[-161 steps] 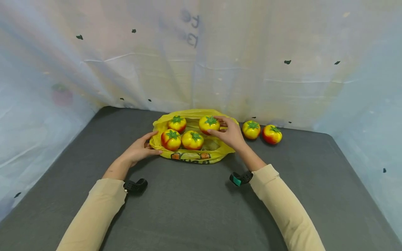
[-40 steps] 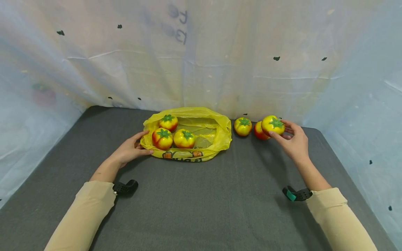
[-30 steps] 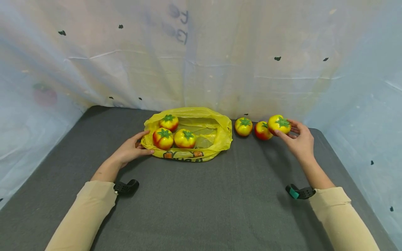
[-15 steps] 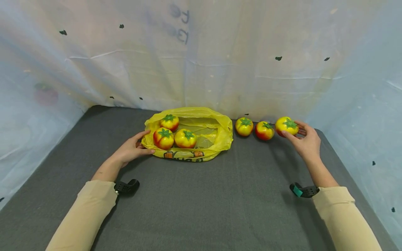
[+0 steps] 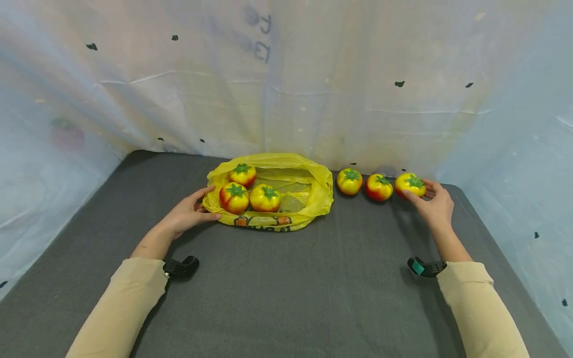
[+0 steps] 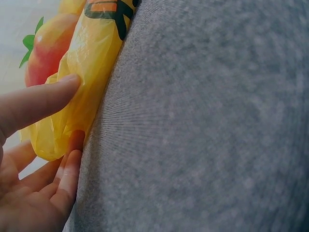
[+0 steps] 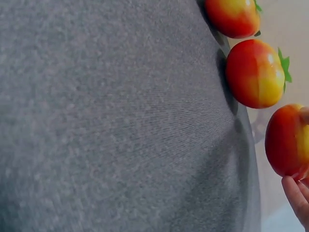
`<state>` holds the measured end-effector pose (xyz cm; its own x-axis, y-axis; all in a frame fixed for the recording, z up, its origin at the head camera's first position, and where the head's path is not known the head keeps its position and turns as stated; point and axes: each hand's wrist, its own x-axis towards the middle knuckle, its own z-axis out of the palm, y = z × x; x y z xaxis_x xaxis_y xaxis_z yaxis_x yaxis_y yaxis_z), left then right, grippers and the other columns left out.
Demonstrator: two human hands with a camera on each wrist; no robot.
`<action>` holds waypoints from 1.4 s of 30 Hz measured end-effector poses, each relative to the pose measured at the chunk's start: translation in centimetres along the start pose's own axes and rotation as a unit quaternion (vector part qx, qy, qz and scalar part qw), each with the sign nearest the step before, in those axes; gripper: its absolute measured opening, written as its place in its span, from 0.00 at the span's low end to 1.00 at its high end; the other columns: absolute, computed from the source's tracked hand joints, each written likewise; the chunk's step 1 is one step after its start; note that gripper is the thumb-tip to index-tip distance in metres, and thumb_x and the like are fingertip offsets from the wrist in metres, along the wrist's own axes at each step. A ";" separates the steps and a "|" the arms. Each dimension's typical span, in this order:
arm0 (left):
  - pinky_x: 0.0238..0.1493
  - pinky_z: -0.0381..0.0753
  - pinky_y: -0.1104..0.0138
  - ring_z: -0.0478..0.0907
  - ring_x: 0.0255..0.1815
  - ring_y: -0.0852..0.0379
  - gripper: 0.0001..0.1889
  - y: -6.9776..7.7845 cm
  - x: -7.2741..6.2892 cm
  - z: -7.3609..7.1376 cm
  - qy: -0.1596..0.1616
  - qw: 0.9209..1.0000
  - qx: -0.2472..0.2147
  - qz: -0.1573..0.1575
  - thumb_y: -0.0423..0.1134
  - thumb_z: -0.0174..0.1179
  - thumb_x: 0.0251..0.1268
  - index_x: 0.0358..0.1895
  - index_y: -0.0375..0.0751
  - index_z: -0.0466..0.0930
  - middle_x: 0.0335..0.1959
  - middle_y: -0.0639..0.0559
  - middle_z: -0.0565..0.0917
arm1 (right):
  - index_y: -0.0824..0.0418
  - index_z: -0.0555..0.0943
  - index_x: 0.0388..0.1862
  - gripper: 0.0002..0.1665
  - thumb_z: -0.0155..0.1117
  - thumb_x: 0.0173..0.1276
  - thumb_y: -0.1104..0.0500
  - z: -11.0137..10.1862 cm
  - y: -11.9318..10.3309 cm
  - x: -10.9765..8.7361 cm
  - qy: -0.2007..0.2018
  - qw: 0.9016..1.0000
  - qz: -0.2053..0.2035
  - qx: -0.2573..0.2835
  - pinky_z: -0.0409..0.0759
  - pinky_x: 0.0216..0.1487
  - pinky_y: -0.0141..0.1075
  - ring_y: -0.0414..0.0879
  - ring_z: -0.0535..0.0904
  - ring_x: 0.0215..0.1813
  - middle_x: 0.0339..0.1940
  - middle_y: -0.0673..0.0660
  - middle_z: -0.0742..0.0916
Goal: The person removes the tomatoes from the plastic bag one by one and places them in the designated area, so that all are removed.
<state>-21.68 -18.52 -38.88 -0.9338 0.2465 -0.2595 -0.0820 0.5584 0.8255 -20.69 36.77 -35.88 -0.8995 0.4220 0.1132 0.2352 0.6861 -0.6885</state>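
A yellow plastic bag (image 5: 320, 199) lies with its mouth spread on the dark table, holding three yellow-red tomatoes (image 5: 234, 198) in its left half. My left hand (image 5: 190, 214) grips the bag's left end. In the left wrist view the thumb (image 6: 58, 94) presses the plastic from one side, with fingers on the other. Far to the right, my right hand (image 5: 436, 204) pinches another tomato (image 5: 408, 185) between thumb and fingers. The right wrist view shows this held tomato (image 7: 285, 140) slightly off the cloth, its shadow apart from it.
Two more tomatoes, one yellow (image 5: 349, 181) and one redder (image 5: 378, 187), stand in a row between the bag and my right hand. A pale plastic sheet (image 5: 295, 89) hangs right behind the table (image 5: 286, 288) and along both sides.
My right hand has carried a tomato from over the bag to the right end of the row, lowering it in the last half second. The left hand keeps its grip on the bag.
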 end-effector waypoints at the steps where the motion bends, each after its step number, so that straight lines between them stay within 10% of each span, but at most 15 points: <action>1: 0.66 0.62 0.41 0.53 0.72 0.30 0.50 0.0 0.0 0.0 0.001 1.000 -0.001 0.001 0.46 0.66 0.60 0.78 0.48 0.41 0.76 0.31 0.44 | 0.61 0.62 0.74 0.44 0.61 0.66 0.42 0.1 0.1 0.1 -0.001 1.000 0.005 0.003 0.67 0.65 0.57 0.66 0.67 0.67 0.69 0.70 0.69; 42: 0.66 0.64 0.43 0.54 0.73 0.32 0.50 -0.4 0.1 0.1 0.003 1.000 -0.020 0.009 0.45 0.67 0.60 0.78 0.50 0.42 0.77 0.34 0.43 | 0.63 0.56 0.76 0.47 0.58 0.68 0.40 1.3 1.5 1.6 -0.033 0.999 0.030 -0.008 0.64 0.68 0.56 0.66 0.63 0.70 0.72 0.70 0.65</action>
<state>-21.67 -18.67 -39.30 -0.9370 0.2516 -0.2423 -0.0797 0.5214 0.8496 -22.28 37.75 -37.69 -0.9053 0.4241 0.0242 0.2957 0.6700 -0.6810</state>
